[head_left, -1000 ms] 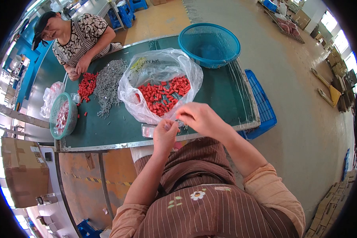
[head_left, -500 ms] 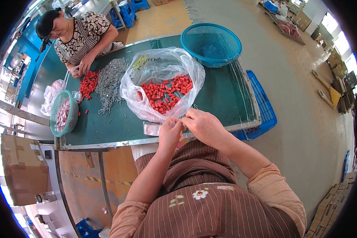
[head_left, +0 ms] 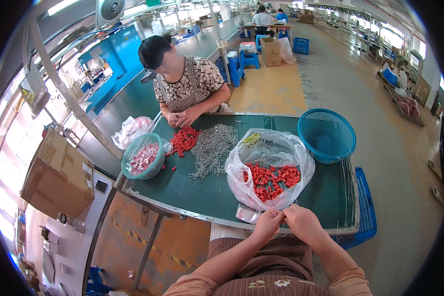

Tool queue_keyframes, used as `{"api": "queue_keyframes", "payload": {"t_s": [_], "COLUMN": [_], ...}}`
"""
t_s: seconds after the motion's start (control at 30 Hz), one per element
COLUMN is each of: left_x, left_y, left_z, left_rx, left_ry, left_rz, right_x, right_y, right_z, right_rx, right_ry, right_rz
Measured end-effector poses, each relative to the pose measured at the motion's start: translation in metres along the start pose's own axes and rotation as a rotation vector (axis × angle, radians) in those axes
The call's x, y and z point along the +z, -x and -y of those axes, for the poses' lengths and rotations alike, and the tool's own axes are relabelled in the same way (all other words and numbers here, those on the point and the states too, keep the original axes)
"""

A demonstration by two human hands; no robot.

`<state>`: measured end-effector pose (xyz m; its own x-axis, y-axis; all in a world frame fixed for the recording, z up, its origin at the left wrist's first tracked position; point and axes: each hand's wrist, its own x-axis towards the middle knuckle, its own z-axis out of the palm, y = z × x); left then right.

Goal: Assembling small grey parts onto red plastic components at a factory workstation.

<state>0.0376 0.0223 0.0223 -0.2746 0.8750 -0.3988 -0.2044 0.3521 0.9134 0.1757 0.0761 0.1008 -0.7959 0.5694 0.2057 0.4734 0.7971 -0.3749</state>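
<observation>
Green desk [head_left: 222,195] carries a teal basket [head_left: 142,157] at nine o'clock, grey pins [head_left: 213,148], then a clear bag of red caps [head_left: 270,178]. At six o'clock, left hand [head_left: 266,224] and right hand [head_left: 303,224] pinch one tiny piece between fingertips; it seems light, stiff, easily dropped.

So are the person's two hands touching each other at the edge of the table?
Touching. The head view shows the left hand and right hand meeting at the fingertips, with no gap visible, just in front of the clear bag of red pieces.
</observation>
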Motion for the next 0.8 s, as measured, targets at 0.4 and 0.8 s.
{"api": "queue_keyframes", "payload": {"t_s": [0.4, 0.8], "left_x": [-0.004, -0.006], "left_y": [-0.002, -0.004], "left_z": [-0.04, -0.03], "left_rx": [-0.067, -0.264], "left_ry": [0.087, 0.388], "left_rz": [0.041, 0.214], "right_x": [0.015, 0.013], "right_y": [-0.017, 0.005], "right_z": [-0.019, -0.025], "right_rx": [0.0, -0.07], "right_ry": [-0.187, -0.09], "right_rz": [-0.145, -0.198]}}
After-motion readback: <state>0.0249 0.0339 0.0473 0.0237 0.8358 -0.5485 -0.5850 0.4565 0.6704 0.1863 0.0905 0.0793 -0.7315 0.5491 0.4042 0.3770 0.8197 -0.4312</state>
